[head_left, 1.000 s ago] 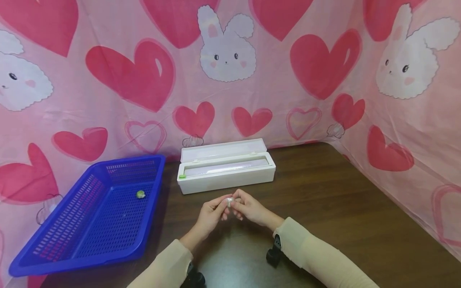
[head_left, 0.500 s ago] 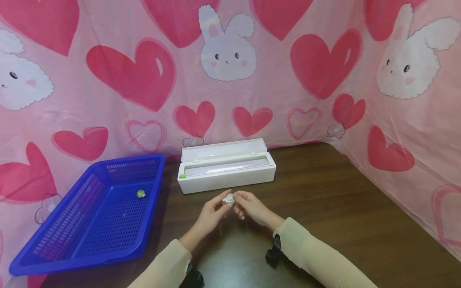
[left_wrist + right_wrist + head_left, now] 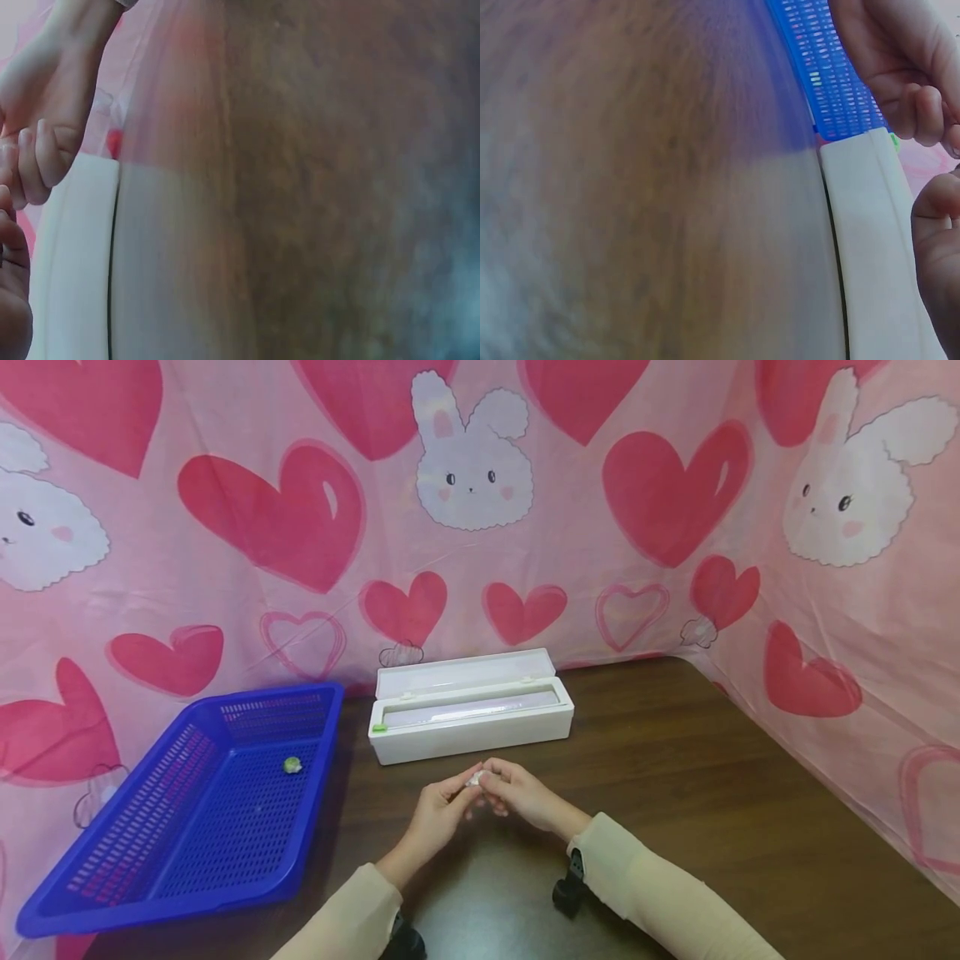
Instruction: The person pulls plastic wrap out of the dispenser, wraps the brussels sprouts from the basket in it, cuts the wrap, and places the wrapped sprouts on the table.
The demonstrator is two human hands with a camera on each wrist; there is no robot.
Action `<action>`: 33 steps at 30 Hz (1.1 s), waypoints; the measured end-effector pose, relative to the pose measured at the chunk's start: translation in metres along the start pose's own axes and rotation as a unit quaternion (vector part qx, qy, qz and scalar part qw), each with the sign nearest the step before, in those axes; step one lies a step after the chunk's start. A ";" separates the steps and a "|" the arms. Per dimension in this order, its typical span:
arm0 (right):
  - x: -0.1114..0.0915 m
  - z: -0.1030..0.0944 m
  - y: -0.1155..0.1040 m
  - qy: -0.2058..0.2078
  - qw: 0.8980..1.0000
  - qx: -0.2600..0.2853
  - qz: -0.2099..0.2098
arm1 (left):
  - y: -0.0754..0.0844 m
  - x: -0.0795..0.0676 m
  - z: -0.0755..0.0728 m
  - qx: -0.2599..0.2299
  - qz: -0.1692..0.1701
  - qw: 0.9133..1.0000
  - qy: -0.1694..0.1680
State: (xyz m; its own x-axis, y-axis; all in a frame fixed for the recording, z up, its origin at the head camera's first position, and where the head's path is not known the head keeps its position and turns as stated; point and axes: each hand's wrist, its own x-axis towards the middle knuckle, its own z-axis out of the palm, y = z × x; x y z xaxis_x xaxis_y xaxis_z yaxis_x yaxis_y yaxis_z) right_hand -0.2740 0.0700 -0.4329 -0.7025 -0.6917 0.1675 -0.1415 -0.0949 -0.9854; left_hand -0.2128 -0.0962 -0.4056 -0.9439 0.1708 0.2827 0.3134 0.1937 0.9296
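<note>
Both hands meet above the table in front of the white box. Between their fingertips is a small whitish bundle in shiny clear wrap [image 3: 475,779], mostly covered by the fingers. My left hand [image 3: 435,814] pinches it from the left with thumb and forefinger. From the other side, my right hand [image 3: 528,795] pinches it too, thumb on top. In the left wrist view the right hand [image 3: 49,112] is at the upper left, its fingers curled; the bundle is hidden there. The right wrist view shows the left hand [image 3: 904,67] with curled fingers.
A long white cling film box [image 3: 472,739], lid raised, lies behind the hands. A green slider [image 3: 380,727] sits at its left end. To the left stands a blue plastic basket [image 3: 217,906] holding one small green wrapped piece [image 3: 292,765]. A heart-print cloth [image 3: 570,552] encloses the brown table [image 3: 712,827].
The bundle turned in the fingers: half a second ago it showed more, with some green, and now the right thumb covers more of it. Box and basket stayed put.
</note>
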 end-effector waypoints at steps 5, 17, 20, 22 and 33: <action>-0.001 0.003 -0.001 0.007 1.000 0.018 -0.005 | -0.006 0.001 0.004 0.000 0.012 1.000 0.009; -0.003 0.008 -0.013 -0.005 0.998 -0.038 -0.058 | -0.019 0.009 -0.001 -0.016 0.003 1.000 0.011; -0.005 0.012 -0.021 -0.002 0.995 -0.057 -0.078 | -0.007 0.005 -0.001 -0.006 0.005 1.000 0.009; -0.005 0.015 -0.023 0.010 0.994 -0.060 -0.092 | -0.001 0.003 0.000 0.006 0.011 1.000 0.013; -0.002 0.006 -0.002 -0.002 0.998 -0.020 -0.055 | -0.006 0.004 -0.002 -0.023 0.004 1.000 -0.002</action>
State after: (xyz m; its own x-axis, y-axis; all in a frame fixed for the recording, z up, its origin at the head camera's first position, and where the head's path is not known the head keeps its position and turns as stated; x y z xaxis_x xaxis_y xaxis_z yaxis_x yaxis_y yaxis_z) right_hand -0.2681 0.0668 -0.4315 -0.6780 -0.6817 0.2751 -0.2461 -0.1421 -0.9588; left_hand -0.2184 -0.0984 -0.4092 -0.9409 0.1769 0.2890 0.3156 0.1478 0.9373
